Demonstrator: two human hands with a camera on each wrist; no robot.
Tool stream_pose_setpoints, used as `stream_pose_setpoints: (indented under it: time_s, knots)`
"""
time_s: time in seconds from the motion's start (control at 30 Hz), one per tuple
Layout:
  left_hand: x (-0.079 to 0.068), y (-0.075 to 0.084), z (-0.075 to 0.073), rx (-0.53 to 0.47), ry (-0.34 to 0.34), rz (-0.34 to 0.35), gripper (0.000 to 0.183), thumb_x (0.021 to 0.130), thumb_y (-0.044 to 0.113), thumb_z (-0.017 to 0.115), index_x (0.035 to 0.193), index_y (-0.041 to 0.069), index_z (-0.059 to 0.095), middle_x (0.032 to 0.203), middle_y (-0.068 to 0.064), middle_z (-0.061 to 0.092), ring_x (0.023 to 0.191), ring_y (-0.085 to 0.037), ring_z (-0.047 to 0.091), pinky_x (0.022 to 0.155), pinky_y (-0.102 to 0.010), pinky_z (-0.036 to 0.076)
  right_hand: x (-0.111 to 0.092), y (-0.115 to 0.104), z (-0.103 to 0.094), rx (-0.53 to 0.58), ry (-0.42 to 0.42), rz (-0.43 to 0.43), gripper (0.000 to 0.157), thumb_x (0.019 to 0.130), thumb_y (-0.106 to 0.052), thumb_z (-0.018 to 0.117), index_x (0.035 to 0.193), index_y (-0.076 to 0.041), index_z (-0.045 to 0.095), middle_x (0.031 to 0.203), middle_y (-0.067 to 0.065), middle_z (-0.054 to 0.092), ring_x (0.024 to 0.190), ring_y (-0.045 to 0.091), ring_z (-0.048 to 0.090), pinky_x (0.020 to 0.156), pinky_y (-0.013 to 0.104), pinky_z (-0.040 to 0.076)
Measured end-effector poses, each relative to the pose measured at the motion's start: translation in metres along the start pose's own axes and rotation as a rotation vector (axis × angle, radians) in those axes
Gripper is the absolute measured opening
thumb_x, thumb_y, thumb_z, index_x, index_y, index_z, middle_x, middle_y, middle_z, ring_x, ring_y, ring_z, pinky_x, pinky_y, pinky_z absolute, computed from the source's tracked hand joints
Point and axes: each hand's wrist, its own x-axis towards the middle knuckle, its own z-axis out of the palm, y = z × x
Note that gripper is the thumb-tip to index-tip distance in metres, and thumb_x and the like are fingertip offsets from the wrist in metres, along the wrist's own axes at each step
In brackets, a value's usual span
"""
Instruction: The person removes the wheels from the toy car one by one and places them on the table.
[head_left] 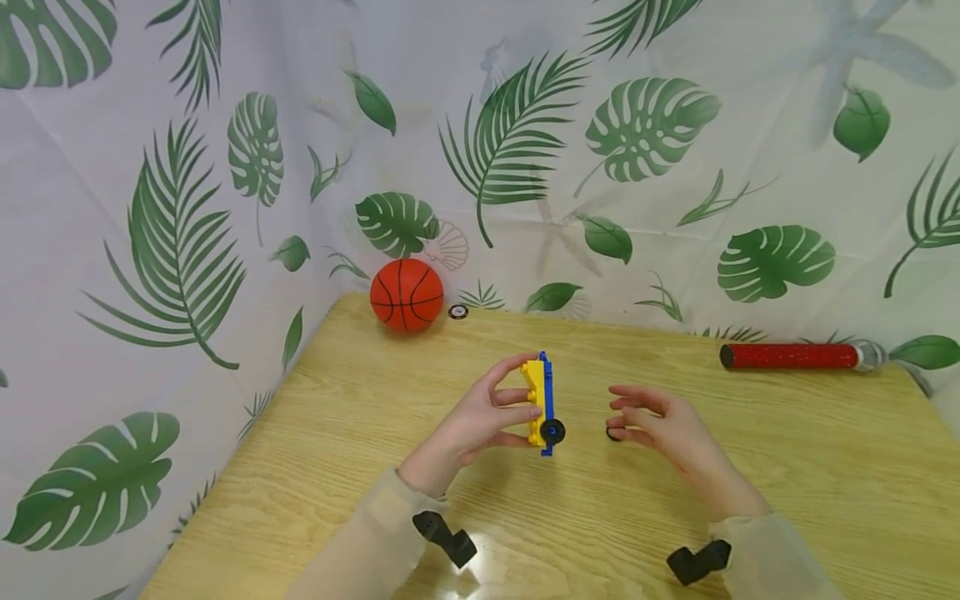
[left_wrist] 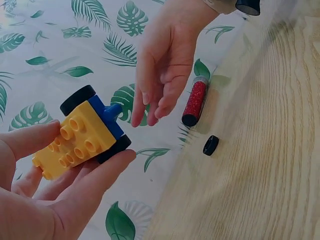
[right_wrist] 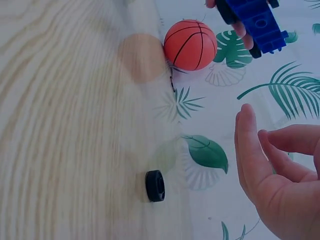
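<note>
My left hand [head_left: 480, 417] holds a yellow-and-blue toy building-block car [head_left: 537, 404] on its side above the table. Studs cover the yellow top, and black wheels [left_wrist: 77, 100] show at one end in the left wrist view. The car's blue underside [right_wrist: 257, 22] appears in the right wrist view. To the car's right, my right hand [head_left: 663, 425] hovers with loosely bent fingers and nothing between them. A loose black toy wheel [right_wrist: 155, 186] stands on edge on the table; in the head view, my right fingers partly cover it.
An orange-red toy basketball [head_left: 407, 295] sits at the back left of the wooden table [head_left: 322, 467]. Beside it lies a small black-and-white disc [head_left: 458, 312]. A red glittery toy microphone [head_left: 795, 357] lies at the back right. Leaf-patterned cloth [head_left: 525, 142] hangs behind.
</note>
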Motion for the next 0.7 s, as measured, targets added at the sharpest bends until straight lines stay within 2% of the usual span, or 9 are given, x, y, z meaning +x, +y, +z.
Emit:
stream_pose_setpoints:
  time_s: [0.23,0.47,0.7]
  knots:
    - [0.001,-0.001,-0.001,-0.039,-0.020,0.005,0.068,0.095,-0.001,0.062,0.146,0.039,0.041,0.138,-0.020,0.057,0.109,-0.031,0.065,0.079,-0.056,0.058,-0.003,-0.008,0.006,0.014,0.000,-0.035,0.046,0.103,-0.005,0.049,0.144,0.012,0.037,0.117,0.008,0.058,0.092,0.008,0.068,0.085,0.027,0.059]
    - [0.002,-0.001,-0.001,-0.066,-0.018,0.006,0.068,0.095,-0.002,0.061,0.146,0.038,0.042,0.137,-0.021,0.057,0.110,-0.032,0.065,0.078,-0.057,0.058,-0.007,-0.018,0.014,-0.012,0.007,-0.027,0.045,0.103,-0.007,0.050,0.144,0.008,0.040,0.124,0.018,0.056,0.093,0.008,0.068,0.085,0.026,0.059]
    - [0.002,0.001,-0.001,-0.072,-0.016,0.024,0.069,0.094,-0.004,0.061,0.147,0.036,0.041,0.137,-0.023,0.057,0.109,-0.032,0.065,0.078,-0.057,0.058,-0.008,-0.022,0.017,0.003,0.006,-0.037,0.045,0.102,-0.009,0.052,0.143,0.008,0.042,0.115,0.006,0.059,0.093,0.009,0.069,0.085,0.026,0.059]
